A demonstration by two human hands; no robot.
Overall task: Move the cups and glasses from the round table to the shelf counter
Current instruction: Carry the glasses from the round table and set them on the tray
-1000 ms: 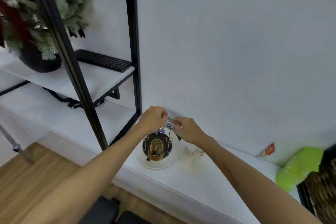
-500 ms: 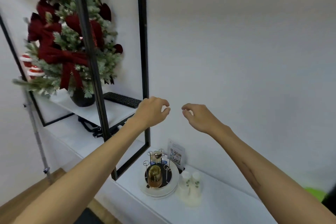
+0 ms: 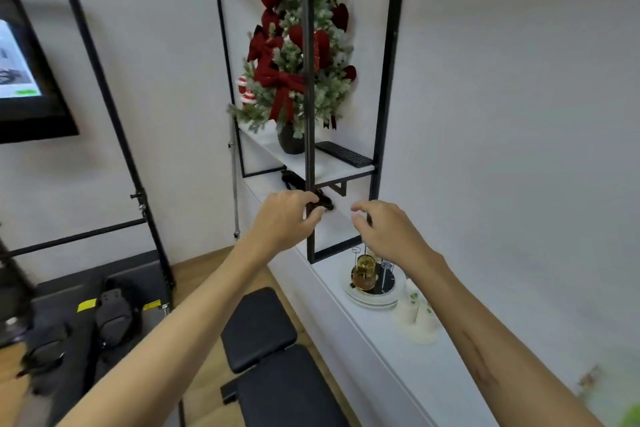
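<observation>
Black padding on a bench (image 3: pixel 258 329) fills the near floor, below two bare forearms that reach forward. Both hands hang in the air, well above the counter (image 3: pixel 391 350), and neither holds anything: the left hand (image 3: pixel 285 218) is loosely curled with finger and thumb nearly meeting, the right hand (image 3: pixel 382 230) half open with fingers bent. I judge they are empty because a load has been set down and another trip is due.

On the counter, two white cups (image 3: pixel 417 317) with a green print stand touching each other, close to the wall edge where they are unlikely to be knocked. Just beyond them one plate (image 3: pixel 372 298) carries one amber glass (image 3: pixel 364 274) and a thin wire rack. The round table is out of sight, so what remains there cannot be told.

Farther off, the shelf (image 3: pixel 332 165) holds one small tree (image 3: pixel 294 76) and one keyboard (image 3: pixel 344 153).
</observation>
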